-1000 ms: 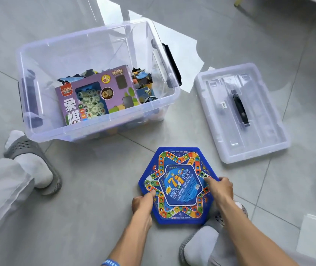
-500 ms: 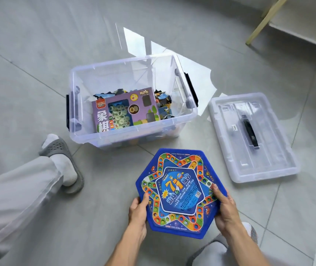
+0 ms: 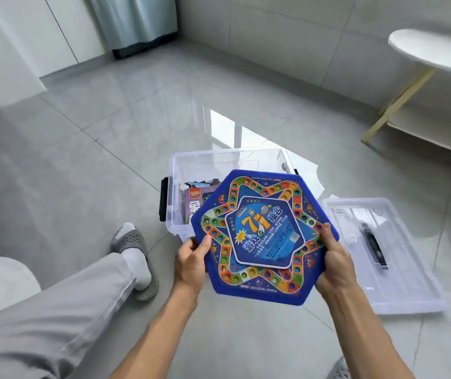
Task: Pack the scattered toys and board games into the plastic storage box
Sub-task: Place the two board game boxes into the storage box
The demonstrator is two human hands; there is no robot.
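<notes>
Hexagonal board game, flat, stiff, probably light, is held off the floor in front of the storage box at 12 o'clock, my left hand and right hand pinching opposite edges, the sensible hold.

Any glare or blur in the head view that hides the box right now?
Head view: window glare on the floor tiles behind the storage box; the hexagonal game board, held by left hand and right hand, covers most of the box; frame edges look soft and bowed.
</notes>
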